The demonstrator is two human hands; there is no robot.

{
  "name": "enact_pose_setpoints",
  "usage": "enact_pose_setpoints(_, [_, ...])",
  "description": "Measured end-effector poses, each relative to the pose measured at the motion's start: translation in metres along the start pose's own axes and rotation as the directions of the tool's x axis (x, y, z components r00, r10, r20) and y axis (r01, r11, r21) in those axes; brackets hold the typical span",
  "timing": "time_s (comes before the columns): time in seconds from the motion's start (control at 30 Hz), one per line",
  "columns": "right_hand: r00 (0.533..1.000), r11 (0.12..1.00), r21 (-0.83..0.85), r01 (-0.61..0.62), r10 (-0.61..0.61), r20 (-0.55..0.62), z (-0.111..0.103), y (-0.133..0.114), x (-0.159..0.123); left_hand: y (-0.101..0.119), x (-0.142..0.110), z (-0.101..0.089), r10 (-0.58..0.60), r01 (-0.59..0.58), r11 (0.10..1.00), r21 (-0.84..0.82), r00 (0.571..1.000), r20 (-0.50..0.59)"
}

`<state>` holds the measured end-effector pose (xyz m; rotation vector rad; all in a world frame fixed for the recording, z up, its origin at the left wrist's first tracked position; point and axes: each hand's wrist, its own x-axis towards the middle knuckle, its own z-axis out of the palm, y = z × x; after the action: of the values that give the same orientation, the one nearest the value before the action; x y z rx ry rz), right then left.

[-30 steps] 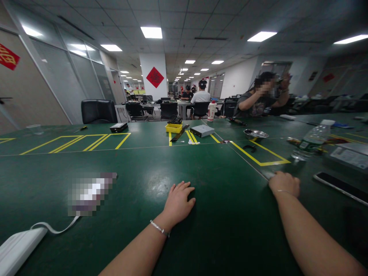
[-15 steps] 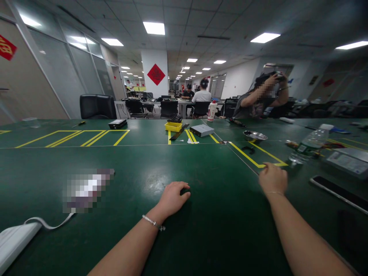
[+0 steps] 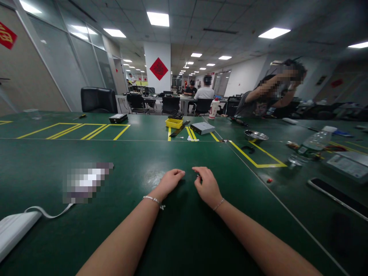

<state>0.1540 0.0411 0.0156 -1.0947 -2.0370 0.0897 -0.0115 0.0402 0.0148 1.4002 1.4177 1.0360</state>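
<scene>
Both my hands rest close together on the green table (image 3: 178,230), near its middle. My left hand (image 3: 169,183) lies knuckles up with its fingers curled together, and nothing shows in it. My right hand (image 3: 207,186) sits just to its right, fingertips pinched around something tiny and pale that I cannot make out. The fingertips of the two hands are a few centimetres apart.
A white face mask (image 3: 14,230) lies at the near left, and a blurred item (image 3: 86,182) beyond it. A phone (image 3: 336,195), water bottle (image 3: 312,145), metal bowl (image 3: 255,135) and small red bit (image 3: 269,180) are to the right. A yellow tray (image 3: 174,122) and grey box (image 3: 202,127) lie ahead. A person (image 3: 258,103) sits at the far right.
My right hand has swung left from the yellow line to beside my left hand. My left hand's fingers have gone from flat to curled. A small red bit now shows where the right hand was.
</scene>
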Motion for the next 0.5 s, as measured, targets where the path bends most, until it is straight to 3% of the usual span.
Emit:
enact_pose_setpoints(0.2, [0.997, 0.995, 0.097, 0.035, -0.041, 0.065, 0.012, -0.016, -0.007, 0.005, -0.005, 0.011, 0.032, -0.012, 0.990, -0.143, 0.989, 0.141])
enact_pose_setpoints(0.3, [0.998, 0.993, 0.116, 0.019, -0.026, 0.060, 0.012, -0.016, -0.009, 0.002, -0.007, 0.016, 0.014, 0.041, 0.970, -0.240, 0.975, 0.223])
enact_pose_setpoints(0.5, [0.979, 0.987, 0.087, 0.132, -0.143, 0.143, 0.003, -0.012, -0.003, -0.004, -0.006, 0.021, -0.037, 0.092, 0.909, -0.406, 0.989, 0.141])
